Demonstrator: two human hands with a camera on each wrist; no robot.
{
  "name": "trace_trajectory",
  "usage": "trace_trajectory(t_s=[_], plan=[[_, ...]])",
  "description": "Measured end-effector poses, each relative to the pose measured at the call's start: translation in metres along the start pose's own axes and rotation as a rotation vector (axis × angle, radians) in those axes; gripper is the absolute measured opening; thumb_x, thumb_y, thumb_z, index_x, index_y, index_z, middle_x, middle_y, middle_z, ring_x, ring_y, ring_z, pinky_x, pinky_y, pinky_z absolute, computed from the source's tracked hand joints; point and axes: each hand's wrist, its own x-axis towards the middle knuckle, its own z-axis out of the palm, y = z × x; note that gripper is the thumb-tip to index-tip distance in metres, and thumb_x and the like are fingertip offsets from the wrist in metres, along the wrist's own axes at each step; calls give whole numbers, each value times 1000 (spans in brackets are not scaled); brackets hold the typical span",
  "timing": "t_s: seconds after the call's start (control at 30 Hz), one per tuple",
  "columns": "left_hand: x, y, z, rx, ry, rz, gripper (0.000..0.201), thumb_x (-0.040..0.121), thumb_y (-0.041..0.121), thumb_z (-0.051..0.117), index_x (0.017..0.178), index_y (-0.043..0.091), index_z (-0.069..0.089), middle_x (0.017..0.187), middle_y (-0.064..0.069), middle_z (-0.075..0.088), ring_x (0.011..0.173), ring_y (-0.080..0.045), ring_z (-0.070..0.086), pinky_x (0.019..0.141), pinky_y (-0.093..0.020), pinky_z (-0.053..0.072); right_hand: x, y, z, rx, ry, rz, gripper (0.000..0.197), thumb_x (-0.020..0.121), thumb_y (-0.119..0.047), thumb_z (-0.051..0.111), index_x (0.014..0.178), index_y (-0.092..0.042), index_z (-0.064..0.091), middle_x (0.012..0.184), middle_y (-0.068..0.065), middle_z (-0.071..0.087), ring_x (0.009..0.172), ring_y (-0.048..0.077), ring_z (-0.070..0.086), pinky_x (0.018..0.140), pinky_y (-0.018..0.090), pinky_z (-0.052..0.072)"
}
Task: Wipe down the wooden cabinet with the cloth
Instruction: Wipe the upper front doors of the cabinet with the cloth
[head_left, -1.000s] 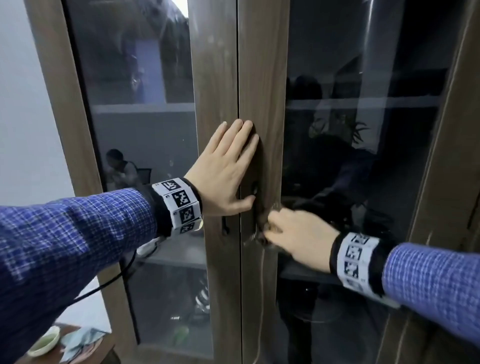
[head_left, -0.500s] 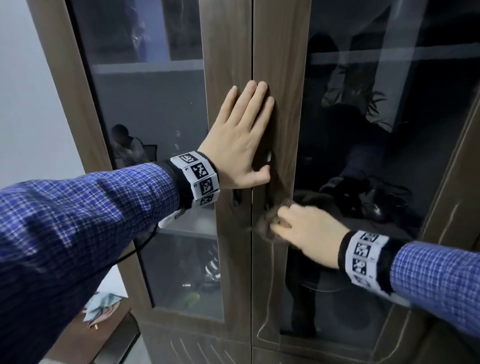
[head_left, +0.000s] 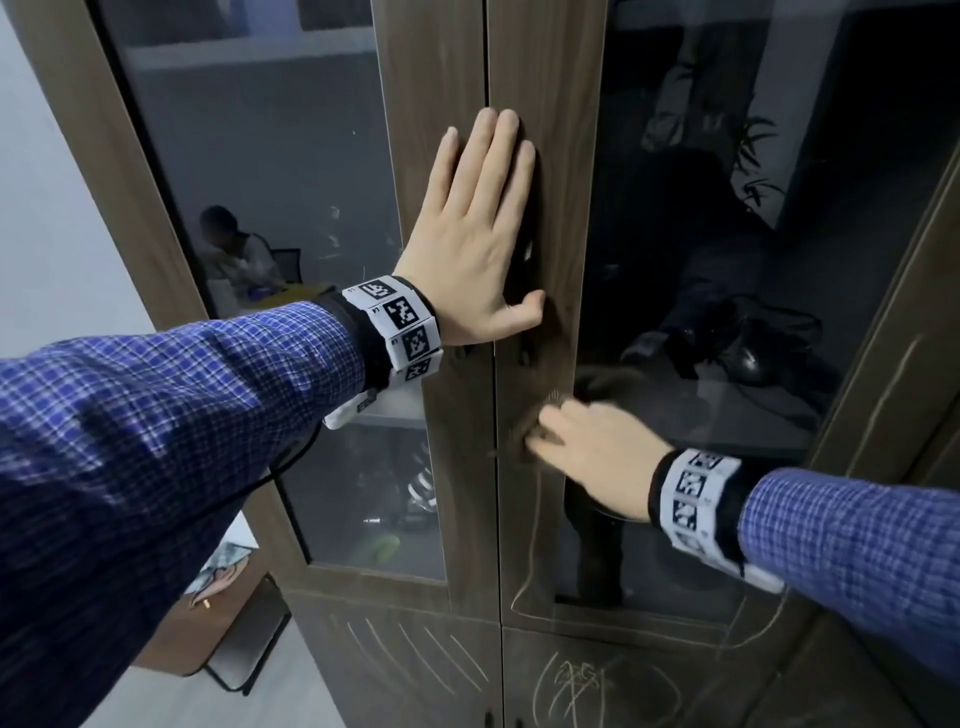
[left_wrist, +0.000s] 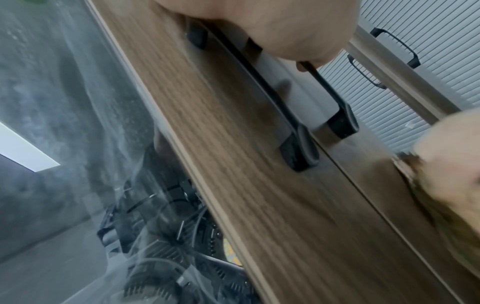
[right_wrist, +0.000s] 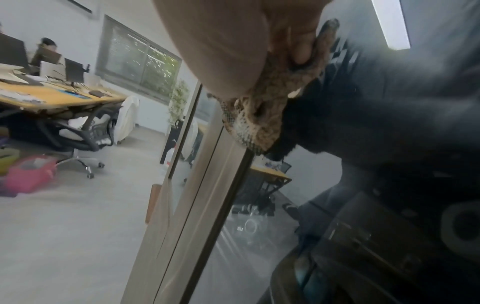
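A tall wooden cabinet (head_left: 540, 78) with two glass doors fills the head view. My left hand (head_left: 480, 228) lies flat with straight fingers across the seam where the two door frames meet, covering the black handles (left_wrist: 298, 131). Below it, my right hand (head_left: 587, 441) presses a brownish speckled cloth (right_wrist: 262, 107) against the right door's wooden frame; the fingers curl over the cloth, which is mostly hidden under the hand in the head view. The cloth (left_wrist: 410, 170) also peeks out beside the right hand at the edge of the left wrist view.
Pale scribble marks (head_left: 582, 675) cover the lower cabinet panels. A low wooden table (head_left: 218, 613) stands at the lower left beside the cabinet. Cables and dark equipment (head_left: 743, 353) sit behind the right glass. An office with desks and chairs (right_wrist: 64, 98) lies behind.
My right hand with the cloth has slid a little down the right door frame. The view has tilted downward, showing more of the lower panels. The left hand stays flat on the seam.
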Motion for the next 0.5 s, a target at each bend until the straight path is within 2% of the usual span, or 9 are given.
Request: trace_trajectory(t_s=[0.07,0.17,0.23,0.33,0.43,0.5], plan=[[-4,5,1,-9,2,-16,110,81,66,46,155,-9,17,163,-33,10,152,-48,6,123,-61,3,7,15,-10,16,104,69,51,67,-4,53,115,-13,66,100,9,55,81,28,55,58,36,44],[-23,18,9,-72,50,61,101,80,55,55,152,-10,28,159,-32,25,150,-49,16,122,-64,5,8,13,-3,52,119,94,55,66,-2,54,119,-11,63,99,9,54,81,30,53,60,38,47],[-46,29,25,-85,81,236,88,77,43,63,145,-10,42,149,-33,41,145,-51,28,121,-65,8,0,-6,16,42,28,25,54,66,-8,49,117,-10,65,99,8,58,83,30,54,58,37,45],[-89,44,55,-37,-42,454,76,73,33,65,136,-8,52,140,-30,51,141,-49,36,122,-62,9,-24,-45,52,41,-278,-81,50,72,-15,42,114,-14,67,111,4,62,94,26,57,62,35,47],[-121,50,80,29,-219,507,77,78,35,56,142,-8,46,147,-29,45,145,-45,30,124,-58,9,-31,-62,56,109,-433,-63,57,77,-13,31,126,-12,59,124,7,56,107,28,55,75,38,49],[-133,51,94,73,-265,500,85,81,38,51,149,-10,33,157,-29,29,149,-44,18,126,-55,3,-24,-52,45,133,-354,-18,61,78,-9,28,134,-9,50,125,12,50,108,31,51,79,42,49]])
